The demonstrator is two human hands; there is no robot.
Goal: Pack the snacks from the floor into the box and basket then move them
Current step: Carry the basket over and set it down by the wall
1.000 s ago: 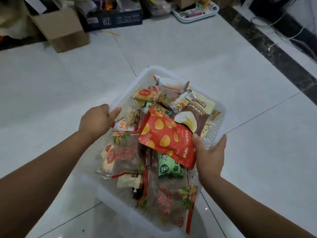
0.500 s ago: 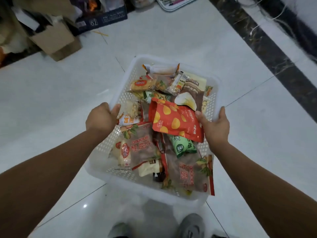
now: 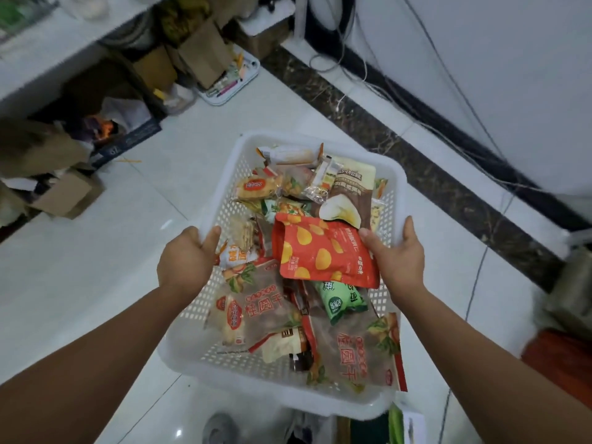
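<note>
A white perforated plastic basket (image 3: 224, 184) is held up in front of me above the tiled floor, full of several snack packets. My left hand (image 3: 185, 262) grips its left rim, thumb hooked inside. My right hand (image 3: 397, 257) grips the right rim, its thumb lying on a red pouch with yellow dots (image 3: 323, 251). A green packet (image 3: 341, 301), clear dried-fruit bags (image 3: 355, 347) and a brown-and-cream pouch (image 3: 349, 193) lie among the rest. A green-and-white box (image 3: 400, 424) shows partly under the basket's near edge.
Cardboard boxes (image 3: 67, 193) and clutter sit under a white shelf at the back left. A white tray of pens (image 3: 230, 84) lies on the floor beyond. Cables (image 3: 448, 129) run along the dark skirting at the right wall. My shoe (image 3: 219, 427) shows below.
The basket has risen and my view has swung right toward the wall. Both hands keep the same hold on the rims. The green-and-white box has come into view below.
</note>
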